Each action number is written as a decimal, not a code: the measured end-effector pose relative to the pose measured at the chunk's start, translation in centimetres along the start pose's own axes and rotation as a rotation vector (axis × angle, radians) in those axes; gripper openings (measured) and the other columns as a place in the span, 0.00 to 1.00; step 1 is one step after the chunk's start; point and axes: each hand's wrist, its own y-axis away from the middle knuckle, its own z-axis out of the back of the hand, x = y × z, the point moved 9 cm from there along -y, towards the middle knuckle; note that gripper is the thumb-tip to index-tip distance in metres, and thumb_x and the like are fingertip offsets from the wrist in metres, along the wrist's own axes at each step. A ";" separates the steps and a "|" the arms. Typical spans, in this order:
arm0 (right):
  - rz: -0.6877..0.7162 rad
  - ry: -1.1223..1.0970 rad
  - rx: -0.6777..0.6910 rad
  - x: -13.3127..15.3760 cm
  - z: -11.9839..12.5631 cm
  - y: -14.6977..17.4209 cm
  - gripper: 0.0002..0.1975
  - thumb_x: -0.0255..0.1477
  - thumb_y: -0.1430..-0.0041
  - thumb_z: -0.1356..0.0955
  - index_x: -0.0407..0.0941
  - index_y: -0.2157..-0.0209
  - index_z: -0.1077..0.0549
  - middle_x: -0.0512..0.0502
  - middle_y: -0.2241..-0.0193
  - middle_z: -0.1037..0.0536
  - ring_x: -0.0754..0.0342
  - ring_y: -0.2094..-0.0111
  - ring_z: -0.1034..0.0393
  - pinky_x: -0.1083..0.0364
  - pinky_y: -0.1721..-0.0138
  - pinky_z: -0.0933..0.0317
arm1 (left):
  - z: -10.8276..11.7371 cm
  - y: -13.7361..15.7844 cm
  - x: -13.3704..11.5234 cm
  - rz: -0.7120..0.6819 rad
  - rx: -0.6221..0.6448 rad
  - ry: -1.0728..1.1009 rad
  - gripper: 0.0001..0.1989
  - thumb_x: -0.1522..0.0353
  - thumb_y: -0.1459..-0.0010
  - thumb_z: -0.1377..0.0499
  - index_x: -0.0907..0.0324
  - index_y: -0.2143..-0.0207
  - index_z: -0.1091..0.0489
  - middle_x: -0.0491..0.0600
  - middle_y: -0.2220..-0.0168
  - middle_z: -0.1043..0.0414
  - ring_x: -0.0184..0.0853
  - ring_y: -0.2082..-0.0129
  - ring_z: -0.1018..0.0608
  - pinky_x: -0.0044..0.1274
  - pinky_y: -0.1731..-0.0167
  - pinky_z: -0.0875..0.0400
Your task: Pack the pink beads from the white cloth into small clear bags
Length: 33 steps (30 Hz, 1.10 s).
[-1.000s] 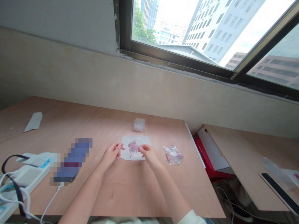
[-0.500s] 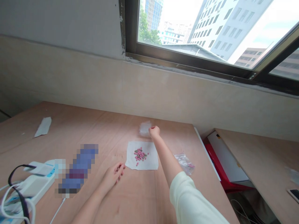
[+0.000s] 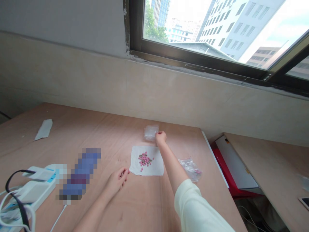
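My right hand point(image 3: 161, 138) reaches to the back of the table and pinches the right edge of a small stack of clear plastic zip bags point(image 3: 151, 133). My left hand point(image 3: 120, 177) rests on the table with its fingers curled closed; whether anything is inside them is hidden. Its fingertips come close to the left corner of a white paper sheet point(image 3: 158, 164). On that sheet lies a loose heap of small pink beads point(image 3: 145, 159) with some dark green pieces among them. To the right of my right forearm is a crumpled clear bag point(image 3: 190, 168) with a few pink pieces in it.
A white power strip point(image 3: 41, 190) with plugs and cables stands at the left, beside a blurred-out blue object point(image 3: 82, 172) with a white cable. A paper scrap point(image 3: 43, 129) lies at the far left. Beyond the table's right edge are a red item point(image 3: 224, 174) and another table point(image 3: 272, 167).
My right hand has shifted slightly right and the edge of the clear bag shows more plainly beside it. My left hand stays in place. The view has moved a little.
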 end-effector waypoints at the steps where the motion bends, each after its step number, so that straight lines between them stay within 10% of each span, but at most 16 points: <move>1: 0.009 -0.006 -0.002 0.1 0.0 0.0 0.06 0.26 0.54 0.38 0.43 0.73 0.31 0.40 0.71 0.27 0.47 0.65 0.36 0.53 0.68 0.45 | 0.0 0.0 0.0 0.002 -0.003 -0.003 0.18 0.53 0.54 0.52 0.59 0.72 0.35 0.40 0.84 0.40 0.25 0.88 0.38 0.16 0.89 0.48; 11: 0.072 -0.045 0.047 1.0 -0.3 0.4 0.18 0.23 0.54 0.40 0.36 0.58 0.34 0.33 0.62 0.29 0.46 0.59 0.36 0.53 0.61 0.45 | 1.5 -2.3 -2.6 -0.060 -0.078 0.203 0.19 0.54 0.57 0.48 0.62 0.72 0.35 0.41 0.82 0.36 0.22 0.90 0.38 0.18 0.89 0.42; 15: 0.117 -0.093 0.117 1.0 -1.1 -0.1 0.17 0.24 0.54 0.39 0.37 0.60 0.32 0.36 0.61 0.29 0.49 0.58 0.36 0.55 0.58 0.45 | 2.6 -6.8 -7.2 -0.188 -0.217 0.363 0.20 0.58 0.55 0.47 0.62 0.62 0.37 0.52 0.65 0.29 0.31 0.68 0.26 0.24 0.65 0.33; 21: 0.146 -0.176 0.180 0.5 -2.9 -1.1 0.19 0.24 0.57 0.37 0.38 0.59 0.32 0.37 0.61 0.28 0.51 0.59 0.34 0.55 0.60 0.42 | -1.9 -13.4 -10.4 -0.142 -0.086 0.385 0.20 0.64 0.48 0.52 0.63 0.53 0.41 0.56 0.46 0.45 0.35 0.46 0.43 0.27 0.49 0.47; 33: 0.186 -0.251 0.194 1.4 -2.5 0.3 0.20 0.23 0.56 0.39 0.38 0.57 0.34 0.40 0.58 0.30 0.51 0.57 0.37 0.54 0.56 0.45 | -2.5 -11.8 -10.8 -0.154 -0.106 0.293 0.19 0.62 0.50 0.51 0.64 0.58 0.36 0.55 0.49 0.40 0.36 0.47 0.41 0.26 0.48 0.51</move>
